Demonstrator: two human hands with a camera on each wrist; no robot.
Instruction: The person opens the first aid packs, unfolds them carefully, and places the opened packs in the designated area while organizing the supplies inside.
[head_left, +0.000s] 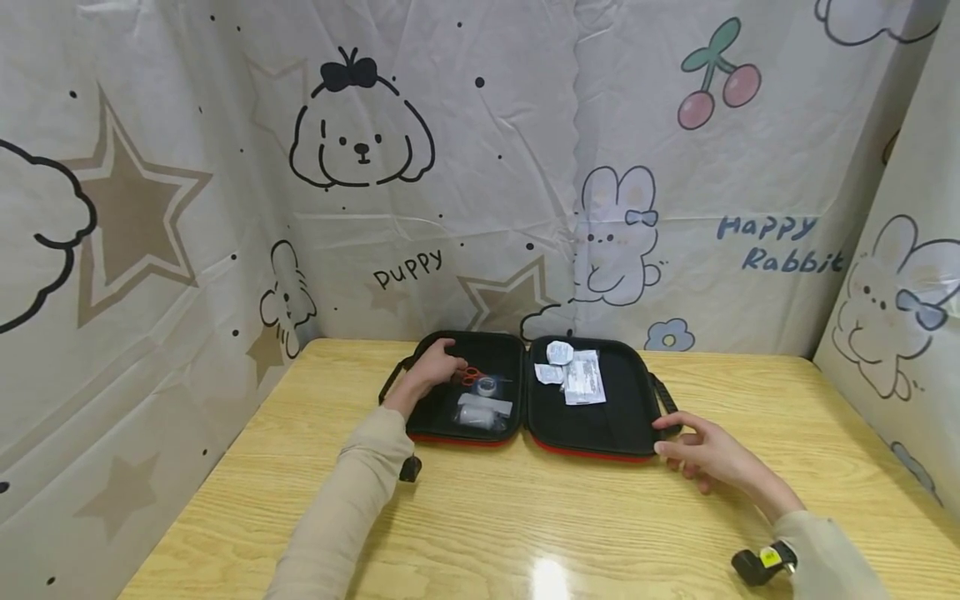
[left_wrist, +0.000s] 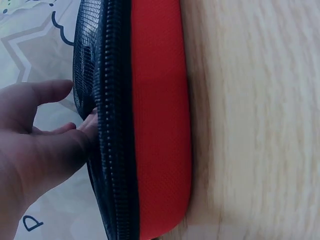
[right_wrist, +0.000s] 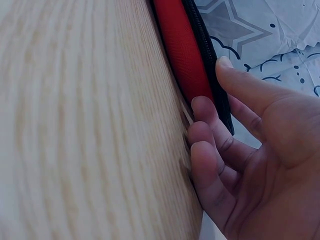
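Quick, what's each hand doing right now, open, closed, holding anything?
Left hand: over the case, partly hidden; can't tell if it's open or holding something.
Right hand: closed, holding the case's near right corner.

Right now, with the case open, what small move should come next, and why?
Probably move the left grip slightly and pinch the orange-handled scissors by their handles, since it is right beside them in the open case. The white packets lie farther away, in the other half. The right grip is by that half's outer corner, so it may steady the case.
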